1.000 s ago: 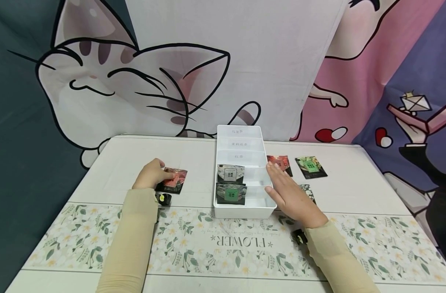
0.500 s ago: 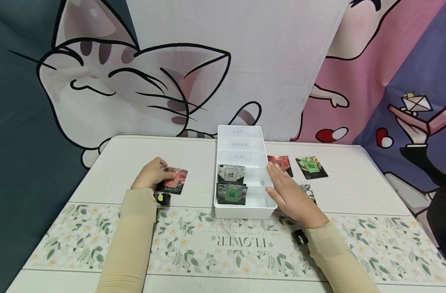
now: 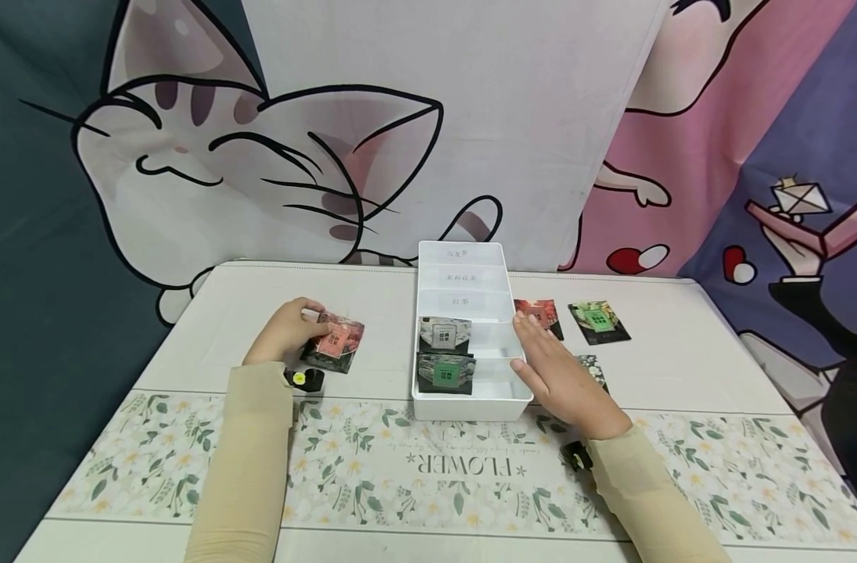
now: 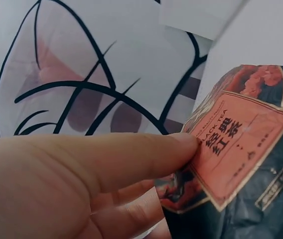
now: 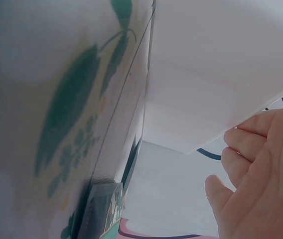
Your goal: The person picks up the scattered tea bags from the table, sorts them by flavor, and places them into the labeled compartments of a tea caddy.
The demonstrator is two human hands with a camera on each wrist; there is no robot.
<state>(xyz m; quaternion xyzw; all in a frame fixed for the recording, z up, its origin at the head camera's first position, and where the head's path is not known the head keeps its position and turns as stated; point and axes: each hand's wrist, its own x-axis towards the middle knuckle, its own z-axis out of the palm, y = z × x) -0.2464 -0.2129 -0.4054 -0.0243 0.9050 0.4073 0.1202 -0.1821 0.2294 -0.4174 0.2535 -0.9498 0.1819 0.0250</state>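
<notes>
My left hand (image 3: 282,332) pinches a red and black tea bag packet (image 3: 338,344) between thumb and fingers, left of the box. In the left wrist view that packet (image 4: 246,154) is tilted and its red label reads "BLACK TEA". My right hand (image 3: 569,383), fingers extended, rests against the right side of a long white divided box (image 3: 471,410); the right wrist view shows its fingertips at the edge of the box (image 5: 211,69). Inside the box, a grey-label packet (image 3: 444,335) and a green-label packet (image 3: 446,374) stand in the two nearest compartments.
Right of the box lie a red packet (image 3: 541,317), a green-label packet (image 3: 599,322) and a dark floral packet (image 3: 594,371) partly hidden by my right hand. The box's farther compartments carry printed labels. A cartoon curtain (image 3: 372,47) hangs behind the table (image 3: 689,352).
My left hand has lifted and tilted the red packet slightly, shifting a little up in view. The right hand and box have stayed put.
</notes>
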